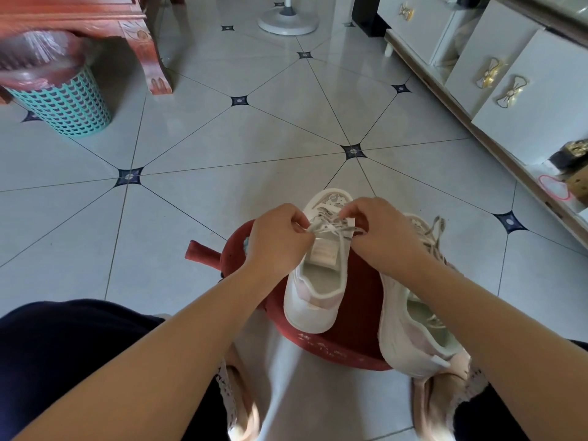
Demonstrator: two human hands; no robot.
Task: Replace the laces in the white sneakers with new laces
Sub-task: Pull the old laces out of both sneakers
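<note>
Position of items: two white sneakers stand on a red stool between the person's knees, toes pointing away. The first sneaker is at the middle of the seat. The second sneaker is just beside it on the right, tilted at the stool's edge and partly hidden by the right forearm.

Hands: both are engaged at the lacing of the first sneaker. The left hand pinches a strand of the lace at the sneaker's left side. The right hand has its fingers curled down onto the lace at the right side, apparently pinching it; the exact grip is hidden.

Progress: the first sneaker is laced across its upper rows, the lace greyish-white and slack. The second sneaker also carries a lace, looping loose above its tongue. No spare lace, packet or pulled-out lace is visible on the stool or the tiled floor.

Assessment: whether the laces now fitted are old or new cannot be told. Neither sneaker shows a finished bow. If these are the old laces, the job is near its start, both sneakers needing stripping and relacing. If new, tightening and tying remain on both.
</note>
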